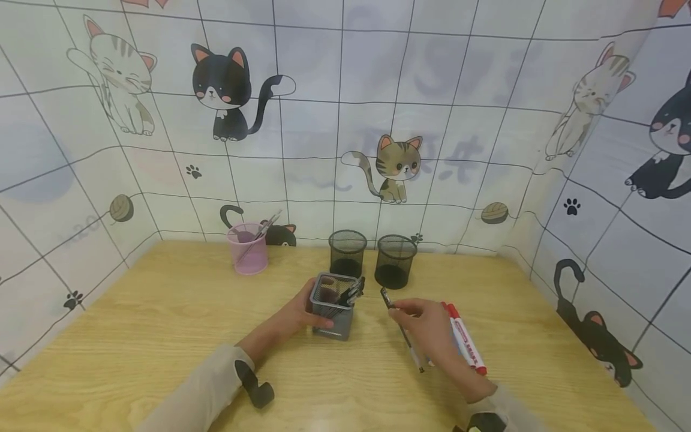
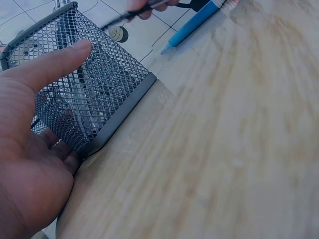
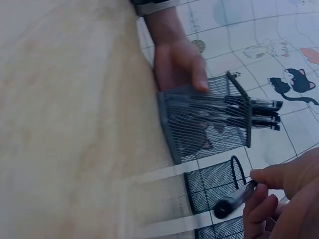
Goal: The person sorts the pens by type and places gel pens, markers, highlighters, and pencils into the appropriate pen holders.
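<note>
A square grey mesh holder (image 1: 333, 324) holding several pens stands on the table, and my left hand (image 1: 294, 312) grips its left side, the thumb across the front. In the left wrist view that hand (image 2: 35, 144) wraps the mesh holder (image 2: 99, 79). To the right, my right hand (image 1: 429, 330) pinches a dark-capped clear pen (image 1: 411, 348) between thumb and fingers, slanting down toward the table. The right wrist view shows the right hand (image 3: 289, 194) with the pen (image 3: 237, 199) apart from the holder (image 3: 209, 119).
Two round black mesh cups (image 1: 347, 255) (image 1: 396, 261) stand behind the holder. A pink cup (image 1: 249, 249) with pens is at the back left. Red-capped white markers (image 1: 468, 342) lie beside my right hand, with a blue marker (image 2: 192, 25) near them. A cat-patterned cloth surrounds the table.
</note>
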